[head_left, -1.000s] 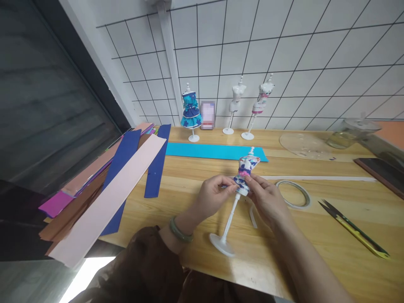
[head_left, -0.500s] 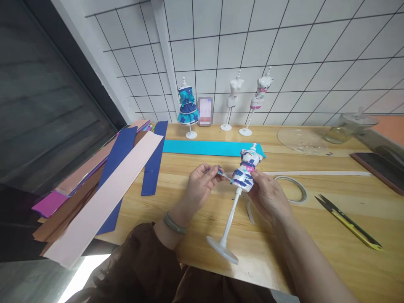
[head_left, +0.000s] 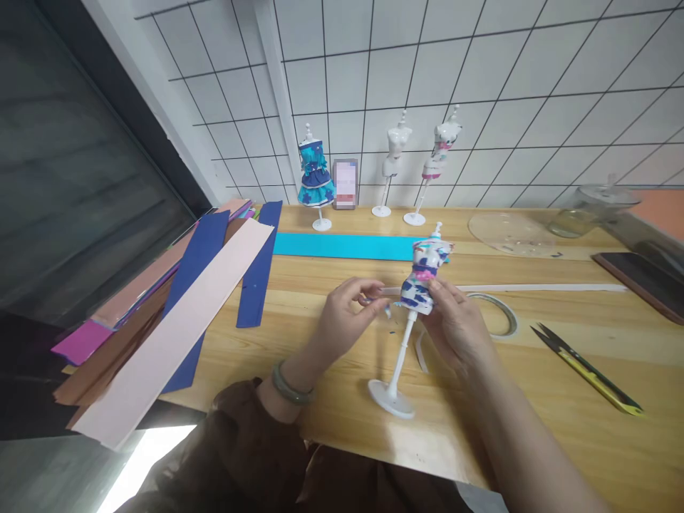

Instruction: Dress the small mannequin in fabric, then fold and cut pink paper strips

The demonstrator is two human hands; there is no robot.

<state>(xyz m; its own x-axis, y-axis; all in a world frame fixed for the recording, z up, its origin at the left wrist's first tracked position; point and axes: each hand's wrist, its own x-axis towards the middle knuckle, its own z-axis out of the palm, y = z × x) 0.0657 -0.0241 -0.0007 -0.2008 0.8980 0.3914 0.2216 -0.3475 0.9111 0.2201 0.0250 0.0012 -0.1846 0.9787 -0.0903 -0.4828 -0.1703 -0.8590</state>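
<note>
While my right hand (head_left: 459, 324) pinches the white, blue-patched miniature mannequin (head_left: 417, 292), my left hand (head_left: 345, 317) curls nearby; whether it pinches the small bluish scrap (head_left: 388, 311), I cannot tell.

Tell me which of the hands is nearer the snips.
Right. The right hand, holding a mannequin, is to the left of the snips, with the tape roll between; the left hand is farther off, beyond the mannequin.
</note>
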